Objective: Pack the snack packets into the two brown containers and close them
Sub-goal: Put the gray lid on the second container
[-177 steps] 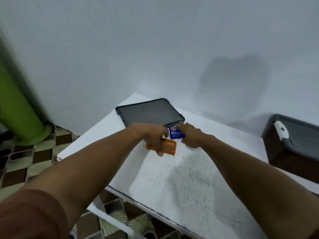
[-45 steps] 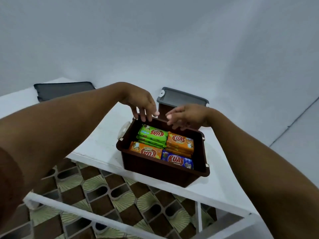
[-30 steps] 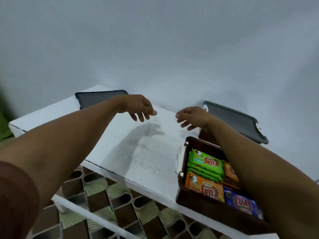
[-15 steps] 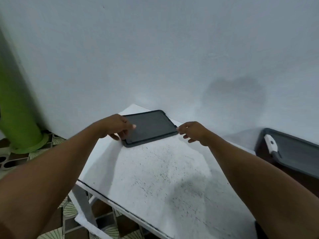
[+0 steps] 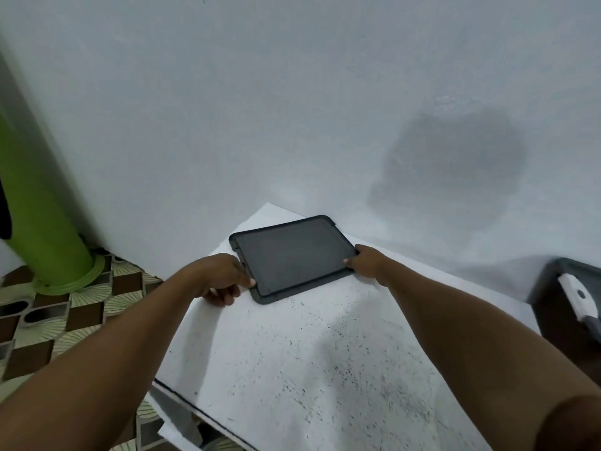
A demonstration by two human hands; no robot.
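I see the white table [image 5: 309,353] filling the view, a green pillar [image 5: 35,203] standing off to the left. Both my forearms stretch out to the grey lid [image 5: 292,258], which lies flat at the table's far corner. My left hand [image 5: 218,275] pinches its left rim, thumb on top. My right hand [image 5: 366,262] grips its right edge, fingers curled. A brown container [image 5: 559,320], lidded, with a white latch [image 5: 577,294], sits at the right.

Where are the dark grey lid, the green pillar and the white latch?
Flat dark grey plastic lid [image 5: 292,255]: head view, top face.
Round green pillar [image 5: 39,222]: head view, lower shaft.
White plastic latch [image 5: 579,296]: head view, middle.
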